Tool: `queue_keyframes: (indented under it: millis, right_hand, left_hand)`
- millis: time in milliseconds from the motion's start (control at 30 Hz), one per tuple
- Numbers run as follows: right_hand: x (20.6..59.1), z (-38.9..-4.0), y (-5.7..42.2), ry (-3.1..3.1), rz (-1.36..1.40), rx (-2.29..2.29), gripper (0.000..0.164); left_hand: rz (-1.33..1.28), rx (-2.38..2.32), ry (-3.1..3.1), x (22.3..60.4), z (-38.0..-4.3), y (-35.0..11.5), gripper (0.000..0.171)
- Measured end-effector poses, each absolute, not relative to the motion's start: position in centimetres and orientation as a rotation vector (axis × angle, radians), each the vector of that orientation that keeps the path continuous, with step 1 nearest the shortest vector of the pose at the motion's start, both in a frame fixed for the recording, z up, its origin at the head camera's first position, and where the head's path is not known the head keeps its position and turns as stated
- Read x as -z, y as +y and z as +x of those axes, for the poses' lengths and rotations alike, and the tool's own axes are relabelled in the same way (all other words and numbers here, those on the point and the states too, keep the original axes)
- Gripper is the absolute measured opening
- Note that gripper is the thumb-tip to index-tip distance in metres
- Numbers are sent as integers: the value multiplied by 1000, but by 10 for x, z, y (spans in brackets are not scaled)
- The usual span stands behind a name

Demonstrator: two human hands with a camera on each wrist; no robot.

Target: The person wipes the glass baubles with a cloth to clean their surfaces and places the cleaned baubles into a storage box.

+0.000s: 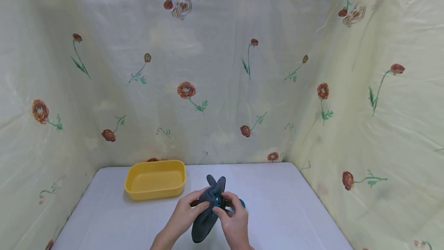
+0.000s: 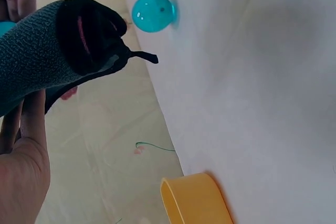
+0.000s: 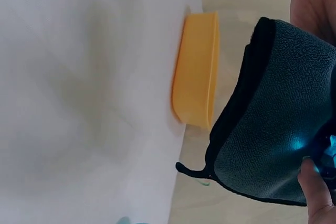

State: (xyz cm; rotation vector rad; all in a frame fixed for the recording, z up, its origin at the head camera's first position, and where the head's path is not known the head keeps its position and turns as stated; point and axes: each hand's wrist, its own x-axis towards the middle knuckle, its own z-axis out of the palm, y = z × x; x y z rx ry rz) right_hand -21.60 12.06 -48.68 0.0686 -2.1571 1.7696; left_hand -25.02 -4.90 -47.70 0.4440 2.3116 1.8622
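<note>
My left hand [image 1: 185,212] grips a dark grey cloth [image 1: 204,225] with black edging, bunched and folded above the table. A small black loop [image 2: 144,56] sticks out from the cloth's edge. Partly wrapped in the folds is a shiny blue object [image 1: 218,200] with a dark part; its kind cannot be told. My right hand [image 1: 236,221] pinches this object between thumb and fingers, the thumb close against the cloth. On the table beyond the right hand lies a clear turquoise ball-like piece [image 2: 153,12], partly hidden by that hand in the head view.
A yellow rectangular tub [image 1: 155,195] stands at the back left of the white-covered table [image 1: 277,203]. Flower-printed cloth walls [image 1: 222,107] rise behind the table and along both sides.
</note>
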Motion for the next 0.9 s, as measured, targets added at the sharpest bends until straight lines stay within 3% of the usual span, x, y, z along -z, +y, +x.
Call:
queue_keyframes:
  millis: [900]
  right_hand:
    - [486,-215,128,-2121,47,-1728,35]
  left_hand:
    - [533,-1865,2306,475,-251,-46,41]
